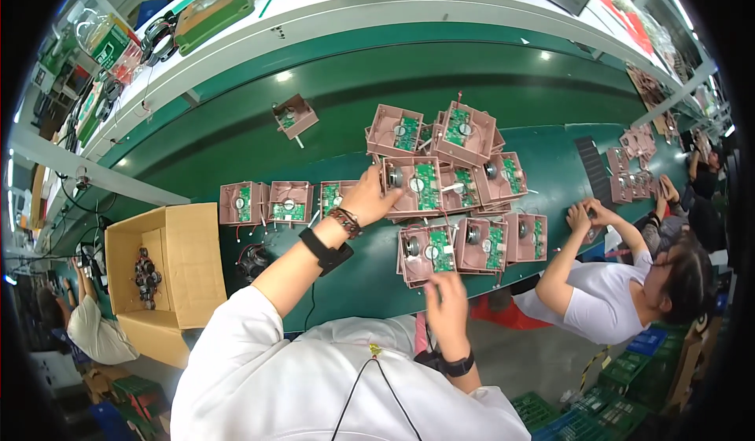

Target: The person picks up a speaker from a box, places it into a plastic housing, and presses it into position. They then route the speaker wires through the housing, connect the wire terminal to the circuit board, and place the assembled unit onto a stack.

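Observation:
My left hand (368,199) grips the left wall of an open pink plastic housing (409,199), which lies on a stack of similar housings in front of me. Inside that housing are a green circuit board (429,192) and a round black speaker (395,178). Below it, my right hand (447,309) is close to the near edge of another pink housing (417,266) with a board and a speaker. Its fingers are apart and hold nothing that I can see; whether they touch the edge I cannot tell.
Several pink housings (288,202) stand in a row at left, near a dark speaker (253,262). An open cardboard box (193,256) holds more speakers. One housing (294,116) sits farther back on the green bench (346,87). A co-worker (605,299) works at right.

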{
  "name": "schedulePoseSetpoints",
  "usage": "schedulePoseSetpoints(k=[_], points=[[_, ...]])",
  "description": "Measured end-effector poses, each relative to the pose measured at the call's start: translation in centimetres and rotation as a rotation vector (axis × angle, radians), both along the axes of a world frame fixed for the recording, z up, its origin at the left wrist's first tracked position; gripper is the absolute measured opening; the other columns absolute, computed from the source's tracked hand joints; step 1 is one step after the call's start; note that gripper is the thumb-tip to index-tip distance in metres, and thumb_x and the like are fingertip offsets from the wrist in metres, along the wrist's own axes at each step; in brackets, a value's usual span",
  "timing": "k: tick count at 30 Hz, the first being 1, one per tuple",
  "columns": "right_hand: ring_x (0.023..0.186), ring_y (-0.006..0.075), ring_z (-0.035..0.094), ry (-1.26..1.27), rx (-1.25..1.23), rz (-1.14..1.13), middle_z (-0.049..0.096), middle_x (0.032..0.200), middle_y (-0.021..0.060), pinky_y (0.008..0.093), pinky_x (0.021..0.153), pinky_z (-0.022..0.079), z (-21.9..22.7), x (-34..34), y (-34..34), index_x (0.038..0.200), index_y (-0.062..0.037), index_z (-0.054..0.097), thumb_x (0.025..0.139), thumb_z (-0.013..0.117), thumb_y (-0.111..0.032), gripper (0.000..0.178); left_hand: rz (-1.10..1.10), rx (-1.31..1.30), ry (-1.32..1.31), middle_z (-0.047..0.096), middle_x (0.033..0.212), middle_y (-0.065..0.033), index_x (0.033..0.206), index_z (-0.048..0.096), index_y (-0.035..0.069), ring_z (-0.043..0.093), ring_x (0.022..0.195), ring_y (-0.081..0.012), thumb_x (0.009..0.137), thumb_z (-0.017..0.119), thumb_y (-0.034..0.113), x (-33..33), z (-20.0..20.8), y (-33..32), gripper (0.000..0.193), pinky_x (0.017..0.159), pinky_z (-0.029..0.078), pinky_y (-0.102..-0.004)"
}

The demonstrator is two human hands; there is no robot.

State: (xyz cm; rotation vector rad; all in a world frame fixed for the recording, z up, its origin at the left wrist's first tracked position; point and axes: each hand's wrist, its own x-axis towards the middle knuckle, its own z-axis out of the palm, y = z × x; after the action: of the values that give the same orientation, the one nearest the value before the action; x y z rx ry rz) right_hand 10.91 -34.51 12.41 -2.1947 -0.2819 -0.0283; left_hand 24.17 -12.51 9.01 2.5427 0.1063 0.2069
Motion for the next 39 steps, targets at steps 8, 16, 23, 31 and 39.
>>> schedulePoseSetpoints(k=[8, 16, 23, 31, 39], points=[[0.086, 0.0295, 0.056, 0.418, -0.11, 0.712, 0.056, 0.091, 0.0115, 0.0378, 0.072, 0.044, -5.2, -1.0, 3.7, 0.102, -0.0081, 0.057, 0.078, 0.06, -0.022, 0.027, 0.244, 0.064, 0.348, 0.057, 0.105, -0.0193, 0.124, 0.038, 0.004, 0.056, 0.096, -0.0339, 0.082, 0.052, 0.045, 6.4, -0.3, 15.3, 0.06, 0.082, 0.045, -0.0416], [0.082, 0.0304, 0.058, 0.426, -0.308, 0.581, 0.057, 0.094, 0.0114, 0.0409, 0.067, 0.046, -7.6, 0.0, 4.5, 0.108, -0.0098, 0.054, 0.077, 0.06, -0.028, 0.036, 0.733, -0.171, 0.512, 0.059, 0.102, -0.0216, 0.106, 0.053, -0.001, 0.062, 0.083, -0.0323, 0.086, 0.046, 0.04, 17.1, -13.9, 27.3, 0.046, 0.071, 0.05, -0.0407], [0.077, 0.0323, 0.057, 0.425, -0.309, 0.513, 0.056, 0.091, 0.0124, 0.0407, 0.064, 0.047, -7.9, -0.2, 4.9, 0.107, -0.0086, 0.053, 0.08, 0.058, -0.028, 0.034, 0.429, 0.098, 0.465, 0.061, 0.064, -0.0173, 0.094, 0.053, -0.003, 0.061, 0.052, -0.0263, 0.086, 0.045, 0.024, 19.4, -16.6, 25.1, 0.03, 0.048, 0.05, -0.0346], [0.08, 0.0215, 0.057, 0.293, 0.081, 0.344, 0.056, 0.091, 0.0099, 0.0312, 0.072, 0.046, -4.9, 0.2, 7.8, 0.108, -0.0053, 0.053, 0.081, 0.058, -0.011, 0.029, 0.267, 0.236, -0.038, 0.06, 0.063, -0.018, 0.084, 0.045, 0.0, 0.061, 0.059, -0.0349, 0.082, 0.044, 0.018, 6.5, -1.9, 16.5, 0.018, 0.052, 0.05, -0.0444], [0.085, 0.0181, 0.053, 0.767, 0.407, 0.222, 0.053, 0.104, 0.0109, 0.029, 0.075, 0.044, -10.0, -0.3, 10.1, 0.124, -0.0002, 0.036, 0.085, 0.054, -0.013, 0.045, 0.061, 0.243, 0.273, 0.055, 0.05, -0.0137, 0.082, 0.047, 0.002, 0.058, 0.046, -0.0299, 0.08, 0.046, 0.015, -21.4, -3.2, 8.6, 0.013, 0.04, 0.045, -0.041]])
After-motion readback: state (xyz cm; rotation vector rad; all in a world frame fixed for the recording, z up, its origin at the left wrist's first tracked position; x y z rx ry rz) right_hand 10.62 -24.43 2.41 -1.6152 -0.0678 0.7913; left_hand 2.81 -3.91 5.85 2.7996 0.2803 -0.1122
